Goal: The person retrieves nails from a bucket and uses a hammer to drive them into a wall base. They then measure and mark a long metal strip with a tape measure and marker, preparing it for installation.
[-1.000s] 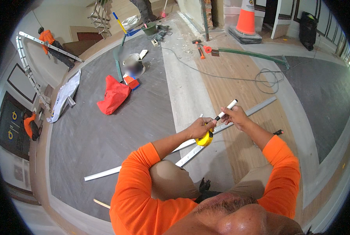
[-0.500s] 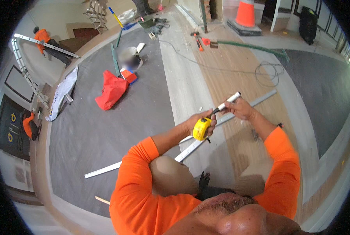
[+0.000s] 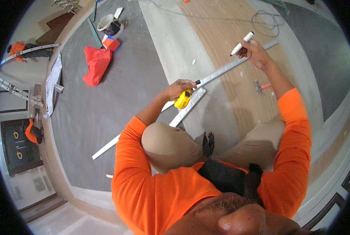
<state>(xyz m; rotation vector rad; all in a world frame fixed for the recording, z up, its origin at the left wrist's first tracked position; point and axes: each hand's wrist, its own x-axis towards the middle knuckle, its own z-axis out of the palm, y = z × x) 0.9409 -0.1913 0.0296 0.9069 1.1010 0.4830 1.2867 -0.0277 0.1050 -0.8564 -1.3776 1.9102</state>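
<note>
My left hand (image 3: 178, 87) is closed round a yellow tape measure (image 3: 181, 101). A small black piece (image 3: 198, 82), apparently the marker's cap, sticks out past its fingertips. Up and to the right, my right hand (image 3: 257, 54) pinches a white marker (image 3: 242, 44), its dark tip pointing down to the left. Below the marker runs a long pale metal strip (image 3: 237, 62), lying diagonally across the floor. A shorter metal strip (image 3: 188, 107) with holes lies under the tape measure, between my left hand and my knee.
A hammer (image 3: 264, 86) with a red handle lies right of the strips. On the dark floor at left are a red bag (image 3: 96, 64) and a bucket (image 3: 109, 25). A loose cable (image 3: 267, 25) coils at the far right. Two people in orange work by the left wall near ladders (image 3: 20, 92).
My hands have moved apart, and the marker has come away from my left hand with its tip bare. The view has tilted down toward my lap, bringing the hammer into clearer sight.
</note>
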